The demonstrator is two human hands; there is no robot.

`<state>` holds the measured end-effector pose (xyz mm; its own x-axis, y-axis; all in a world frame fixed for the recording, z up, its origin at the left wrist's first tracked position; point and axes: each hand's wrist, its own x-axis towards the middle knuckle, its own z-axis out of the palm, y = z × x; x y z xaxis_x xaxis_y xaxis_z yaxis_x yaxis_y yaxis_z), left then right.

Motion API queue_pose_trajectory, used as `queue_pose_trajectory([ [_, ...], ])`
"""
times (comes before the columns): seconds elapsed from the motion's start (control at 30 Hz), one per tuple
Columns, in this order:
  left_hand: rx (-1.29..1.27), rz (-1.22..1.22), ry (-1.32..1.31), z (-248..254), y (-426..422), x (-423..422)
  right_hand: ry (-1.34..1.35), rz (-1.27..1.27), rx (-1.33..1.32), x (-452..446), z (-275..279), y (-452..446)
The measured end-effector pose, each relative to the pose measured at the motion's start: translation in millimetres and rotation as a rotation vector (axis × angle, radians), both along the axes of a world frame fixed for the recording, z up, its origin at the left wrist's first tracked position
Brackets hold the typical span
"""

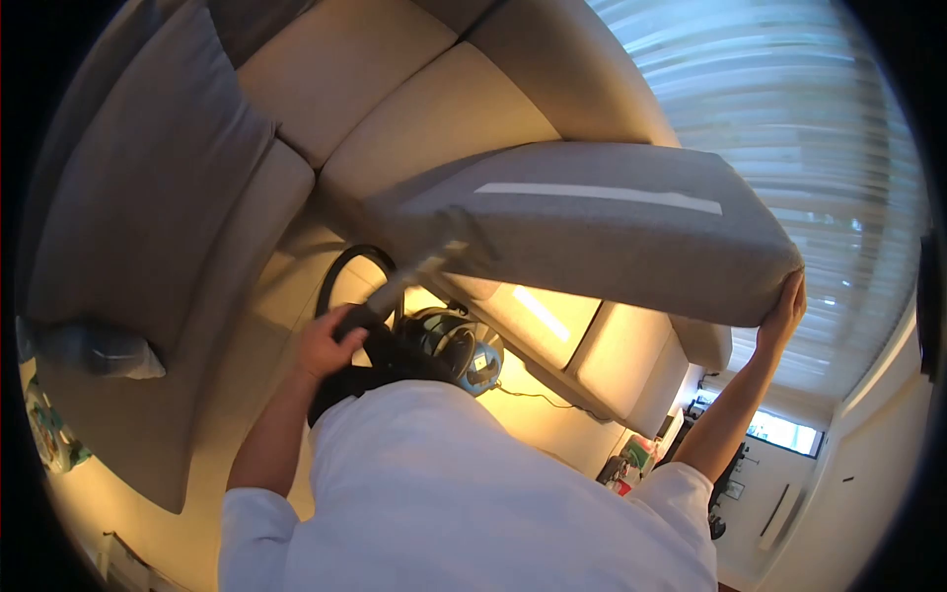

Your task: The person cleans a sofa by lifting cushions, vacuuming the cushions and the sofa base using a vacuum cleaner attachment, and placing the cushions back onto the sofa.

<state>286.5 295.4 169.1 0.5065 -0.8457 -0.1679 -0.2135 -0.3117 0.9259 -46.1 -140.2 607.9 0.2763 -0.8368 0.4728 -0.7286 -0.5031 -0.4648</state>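
My left hand (327, 347) is closed around the dark handle of a vacuum cleaner wand (395, 288). The wand's upholstery nozzle (459, 242) is smeared by motion and close to the underside of a long grey sofa cushion (612, 247). At the cushion's far right end, my right hand (784, 308) grips its corner and holds it raised and tilted. A pale strip runs along the cushion. Below the wand stands the blue and black vacuum cleaner (478, 363), partly hidden by my body. Its black hose (330, 276) loops up beside my left hand.
A beige corner sofa (434, 118) wraps around the front and left. Sheer curtains (779, 148) hang at right. A power cord (543, 398) crosses the floor. A plastic-wrapped bundle (94, 350) lies at left, and assorted items (631, 459) stand at lower right.
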Motion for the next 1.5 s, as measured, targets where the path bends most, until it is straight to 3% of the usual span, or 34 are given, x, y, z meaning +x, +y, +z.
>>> queue_pose_trajectory([
  [0.03, 0.072, 0.096, 0.088, -39.8, 26.0, 5.2, 0.017, -0.002, -0.014, 7.5, 0.3, 3.2],
  [0.07, 0.128, 0.149, 0.013, -84.4, 51.8, 10.1, 0.014, 0.0, -0.011, 6.8, 1.1, 0.5],
  [0.1, 0.127, 0.152, 0.009, -76.2, 56.6, 15.2, 0.019, 0.012, 0.012, 3.0, 4.0, -6.6],
  [0.2, 0.107, 0.185, 0.038, -13.8, 49.8, 20.2, 0.01, 0.048, 0.022, 8.1, 4.7, -7.6],
  [0.33, -0.29, -0.045, -0.021, 110.4, -14.8, -2.7, -0.013, 0.064, 0.005, 33.5, 5.3, -4.1],
  [0.43, -0.402, -0.147, -0.046, 127.7, -40.4, -21.7, -0.077, 0.12, 0.003, 53.3, 5.5, -3.6],
  [0.5, -0.319, -0.105, -0.068, 99.3, -41.4, -23.0, -0.02, 0.09, 0.034, 63.6, 10.0, -8.6],
  [0.57, -0.276, -0.046, -0.16, 16.2, -16.9, -15.6, -0.046, 0.118, 0.068, 80.6, 10.2, -0.9],
  [0.6, -0.18, -0.037, -0.077, 9.2, -1.4, -7.0, -0.006, -0.003, 0.095, 84.4, 5.6, -15.3],
  [0.63, -0.06, 0.021, -0.041, 9.7, 15.9, -1.9, -0.062, 0.112, 0.121, 106.2, 8.6, 12.8],
  [0.67, 0.093, -0.016, -0.08, 19.1, 30.0, 10.1, -0.018, 0.121, 0.338, 118.3, 10.0, 18.2],
  [0.7, 0.135, 0.038, -0.065, 38.3, 39.7, 13.6, 0.175, 0.107, -0.091, 132.6, -4.8, 16.3],
  [0.73, 0.007, 0.121, -0.163, 30.2, 49.5, 19.3, 0.267, -0.03, 0.01, 158.4, 25.3, 80.3],
  [0.77, -0.143, 0.238, -0.462, 23.8, 55.4, 21.8, 0.217, -0.11, -0.06, 179.7, -11.0, 46.5],
  [0.8, -0.135, 0.203, -0.114, 64.3, 53.7, 19.1, 0.232, -0.137, -0.247, 202.0, -37.2, 48.2],
  [0.83, -0.156, 0.164, -0.15, 89.1, 51.5, 21.4, 0.141, -0.133, -0.123, 221.5, -44.3, 75.0],
  [0.9, -0.243, 0.144, 0.243, 117.6, 49.2, 28.0, 0.232, 0.029, -0.002, 244.4, -55.3, 110.3],
  [0.97, -0.18, 0.18, 0.188, 117.1, 43.8, 35.0, 0.235, 0.2, 0.002, 264.5, -81.1, 121.1],
  [1.1, -0.114, 0.388, 0.13, 93.9, 64.9, 49.2, 0.16, 0.519, -0.156, 276.4, -149.3, 69.5],
  [1.2, -0.106, 0.435, 0.157, 91.8, 56.1, 50.1, 0.329, 0.582, -0.211, 274.9, -125.9, 13.6],
  [1.33, -0.024, 0.549, 0.146, 113.5, 10.1, 28.5, 0.338, 0.457, 0.079, 243.8, -108.4, -166.5],
  [1.43, -0.048, 0.579, 0.136, 99.6, -23.5, 17.2, 0.392, 0.44, -0.187, 229.7, -120.2, -222.9],
  [1.5, -0.046, 0.642, 0.157, 100.8, -43.6, 20.1, 0.319, 0.598, -0.387, 232.5, -129.1, -224.0],
])
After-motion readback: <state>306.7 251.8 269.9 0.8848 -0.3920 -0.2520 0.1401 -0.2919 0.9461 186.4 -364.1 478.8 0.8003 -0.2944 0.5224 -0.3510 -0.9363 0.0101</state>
